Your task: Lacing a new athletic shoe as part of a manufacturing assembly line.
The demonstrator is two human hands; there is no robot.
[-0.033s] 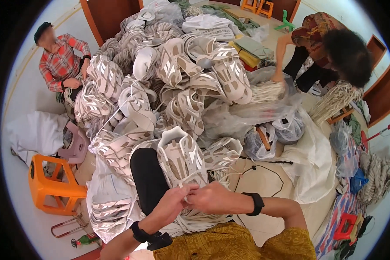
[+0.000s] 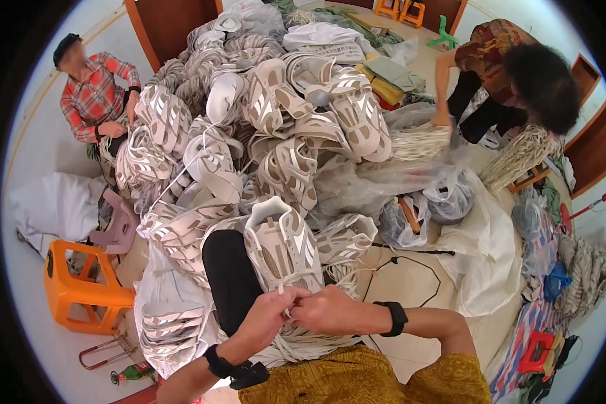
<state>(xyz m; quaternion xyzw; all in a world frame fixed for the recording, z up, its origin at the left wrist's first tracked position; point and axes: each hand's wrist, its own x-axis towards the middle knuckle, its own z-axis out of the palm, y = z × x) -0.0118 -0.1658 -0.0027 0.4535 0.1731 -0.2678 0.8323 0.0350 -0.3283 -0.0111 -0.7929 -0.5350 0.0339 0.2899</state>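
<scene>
On my lap lies a beige and white shoe upper (image 2: pixel 281 246), its collar pointing away from me. My left hand (image 2: pixel 276 313) and my right hand (image 2: pixel 326 310) meet just at its near end. The fingers of both are pinched together around a pale shoelace (image 2: pixel 296 275) that runs onto the upper. Part of the lace is hidden inside the fingers. Beneath my hands, a bundle of loose pale laces (image 2: pixel 303 345) rests across my lap. Another shoe upper (image 2: pixel 345 239) sits close by on the right.
A large heap of shoe uppers (image 2: pixel 283 161) fills the middle. An orange stool (image 2: pixel 87 286) stands left, near a stack of uppers (image 2: pixel 173 330). One person (image 2: pixel 101 94) sits far left; another (image 2: pixel 495 74) bends over a lace bundle (image 2: pixel 421 141) at right. Plastic bags (image 2: pixel 404 222) lie between.
The hand of the person at the right has shifted slightly to the right on the lace bundle. My own hands have barely moved.
</scene>
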